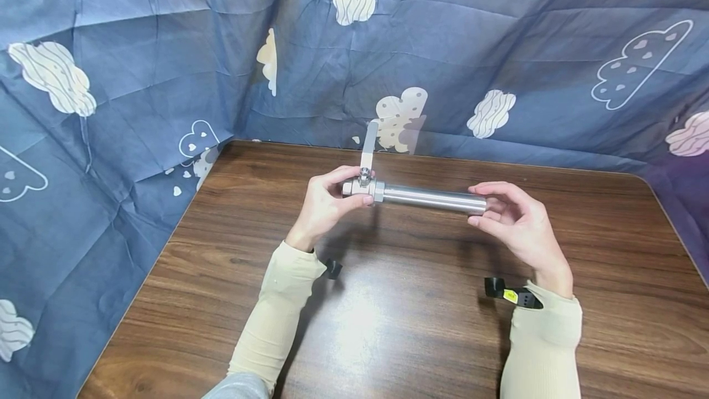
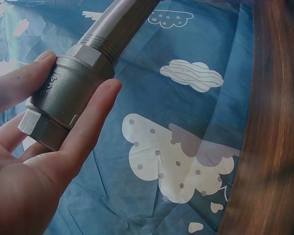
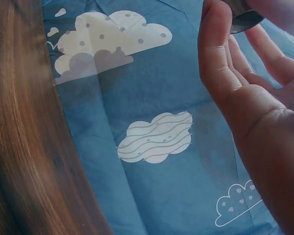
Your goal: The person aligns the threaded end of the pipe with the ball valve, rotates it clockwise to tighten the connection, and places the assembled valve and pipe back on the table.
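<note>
A silver ball valve [image 1: 362, 188] is joined to a smooth steel pipe [image 1: 434, 198], and the two are held level above the table. My left hand [image 1: 325, 203] grips the valve body between thumb and fingers. The valve's flat lever [image 1: 369, 143] points away from me. In the left wrist view, threads show where the pipe [image 2: 121, 22] enters the hex collar of the valve [image 2: 68, 90]. At the other end, my right hand [image 1: 526, 223] holds the pipe between thumb and fingers. Only the pipe's rim [image 3: 247, 20] shows among those fingers in the right wrist view.
The brown wood-grain table [image 1: 410, 300] lies beneath both forearms. A blue cloth [image 1: 310, 66] with white cloud prints hangs along its back and left edges. Black camera mounts [image 1: 495, 287] stick out from both wrists, over the tabletop.
</note>
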Motion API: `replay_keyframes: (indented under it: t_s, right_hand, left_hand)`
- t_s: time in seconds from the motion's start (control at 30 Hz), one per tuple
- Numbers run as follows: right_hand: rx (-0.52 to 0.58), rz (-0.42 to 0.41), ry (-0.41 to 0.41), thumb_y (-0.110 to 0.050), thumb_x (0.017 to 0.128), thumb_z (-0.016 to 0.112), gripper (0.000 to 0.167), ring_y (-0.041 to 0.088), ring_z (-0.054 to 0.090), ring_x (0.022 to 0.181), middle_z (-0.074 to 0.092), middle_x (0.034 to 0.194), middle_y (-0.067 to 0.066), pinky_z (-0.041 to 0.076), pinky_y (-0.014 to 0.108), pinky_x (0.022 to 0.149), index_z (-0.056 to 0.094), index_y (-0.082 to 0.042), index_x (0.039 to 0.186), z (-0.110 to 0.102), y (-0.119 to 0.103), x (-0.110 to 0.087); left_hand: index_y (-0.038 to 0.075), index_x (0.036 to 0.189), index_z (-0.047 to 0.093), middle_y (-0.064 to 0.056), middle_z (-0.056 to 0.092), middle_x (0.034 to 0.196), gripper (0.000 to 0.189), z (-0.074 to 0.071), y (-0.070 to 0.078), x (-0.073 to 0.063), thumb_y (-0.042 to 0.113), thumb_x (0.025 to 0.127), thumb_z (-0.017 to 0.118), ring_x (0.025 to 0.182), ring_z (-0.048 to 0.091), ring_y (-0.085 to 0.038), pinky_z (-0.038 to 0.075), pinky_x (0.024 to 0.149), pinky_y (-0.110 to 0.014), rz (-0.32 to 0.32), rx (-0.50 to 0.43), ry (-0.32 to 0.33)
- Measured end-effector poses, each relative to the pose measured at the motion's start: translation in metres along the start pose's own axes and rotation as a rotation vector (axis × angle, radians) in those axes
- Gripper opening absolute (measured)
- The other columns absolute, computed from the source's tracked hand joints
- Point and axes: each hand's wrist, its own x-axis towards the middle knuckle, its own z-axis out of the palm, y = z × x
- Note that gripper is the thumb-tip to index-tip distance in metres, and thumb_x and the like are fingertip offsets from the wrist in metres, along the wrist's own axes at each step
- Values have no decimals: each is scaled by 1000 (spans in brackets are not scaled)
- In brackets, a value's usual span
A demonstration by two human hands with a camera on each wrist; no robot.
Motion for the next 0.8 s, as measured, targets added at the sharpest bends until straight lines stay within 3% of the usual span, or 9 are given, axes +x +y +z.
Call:
replay_keyframes:
  t_s: [0.27,0.57,0.8]
  right_hand:
    - [-4,2,10,40,66,53,51,14,68,97,63,116,11,57,25,82,47,23,114,0,0,0]
    - [-36,27,31,31,71,60,46,10,68,94,66,110,6,56,22,81,56,13,114,1,-2,2]
    - [-61,53,49,27,73,64,44,9,68,92,66,108,5,56,20,79,57,12,113,1,-1,0]
  left_hand:
    - [-12,115,63,-18,65,106,46,1,0,1,-14,70,75,85,62,-9,56,73,-20,13,19,0]
    - [-10,115,64,-12,66,104,46,0,0,1,-12,71,75,84,62,-10,56,72,-20,-8,12,1]
    - [-11,116,63,-13,65,105,46,0,0,0,-13,71,75,84,62,-9,56,72,-20,-11,10,6]
